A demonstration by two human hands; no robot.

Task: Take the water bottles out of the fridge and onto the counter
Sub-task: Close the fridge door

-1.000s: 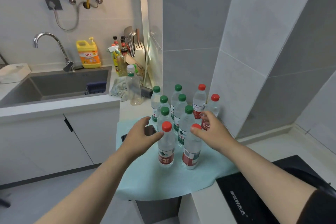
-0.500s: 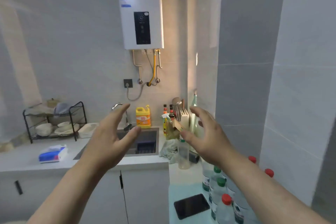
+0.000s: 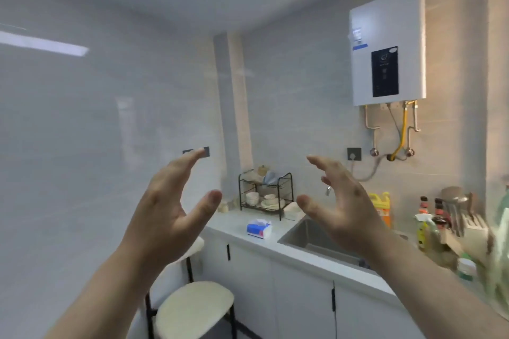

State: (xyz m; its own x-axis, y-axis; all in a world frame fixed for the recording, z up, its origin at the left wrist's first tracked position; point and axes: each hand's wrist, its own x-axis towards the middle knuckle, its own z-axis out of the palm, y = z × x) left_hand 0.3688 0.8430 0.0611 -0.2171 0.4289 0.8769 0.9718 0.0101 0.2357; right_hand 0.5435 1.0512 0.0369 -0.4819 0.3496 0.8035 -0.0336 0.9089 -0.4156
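Evidently the view has swung left off the water bottles, now out of sight; left hand [image 3: 168, 209] and right hand [image 3: 340, 206] raised, each grip spread and empty above the bench [image 3: 278, 249]; likely returning to fridge

The walls are pale grey tiles. A steel sink [image 3: 311, 237] sits in a long white table [image 3: 249, 237] with white cupboard doors [image 3: 300, 297] under it. High above the sink and a bit to the right hangs a white water heater [image 3: 388, 47] with pipes [image 3: 402, 129] below it (one pipe is yellow). Left of the sink lies a blue tissue pack [image 3: 259, 228]. Behind that, a black wire rack [image 3: 265, 192] holds bowls. Below and left of the sink stands a cream stool [image 3: 192, 308]. A bright strip of light [image 3: 44, 44] shines on the far left wall.
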